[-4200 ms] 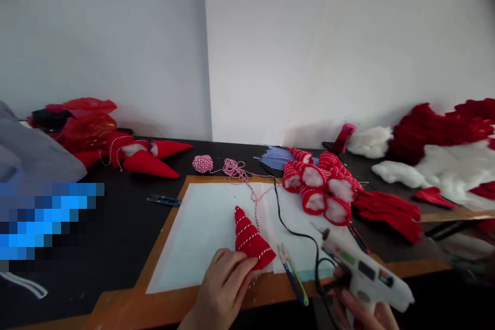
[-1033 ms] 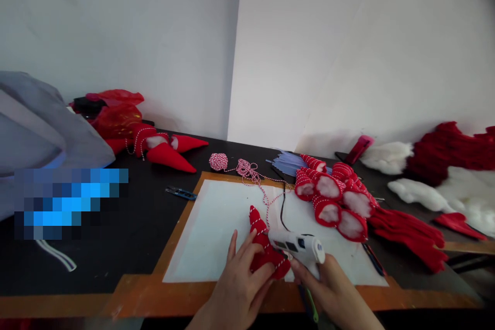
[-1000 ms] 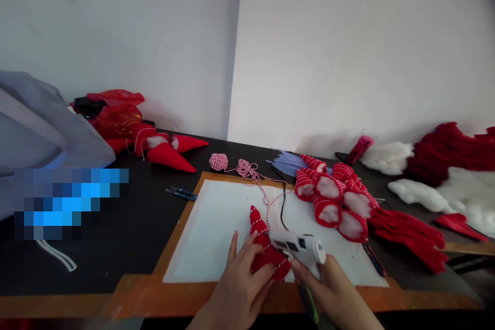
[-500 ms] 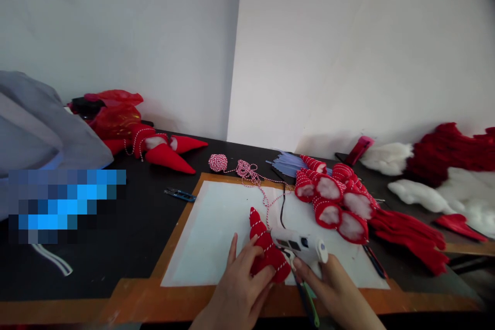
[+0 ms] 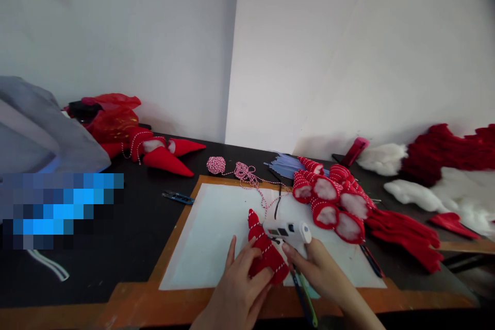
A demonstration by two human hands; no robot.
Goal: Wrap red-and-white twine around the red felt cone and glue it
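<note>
With the left hand (image 5: 242, 278) holding the red cone (image 5: 271, 255) and right hand (image 5: 315, 267) gripping the glue gun (image 5: 294, 230), dispense sparingly.

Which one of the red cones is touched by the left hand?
The string-wrapped cone beside the glue gun, lying alone; the others lie farther back, in a left group and a right group.

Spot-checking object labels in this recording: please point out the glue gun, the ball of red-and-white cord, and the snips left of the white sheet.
Glue gun (image 5: 296, 232): head view, on its white body.
Ball of red-and-white cord (image 5: 215, 165): head view, on its middle.
Snips (image 5: 180, 197): head view, on the blue handle.
</note>
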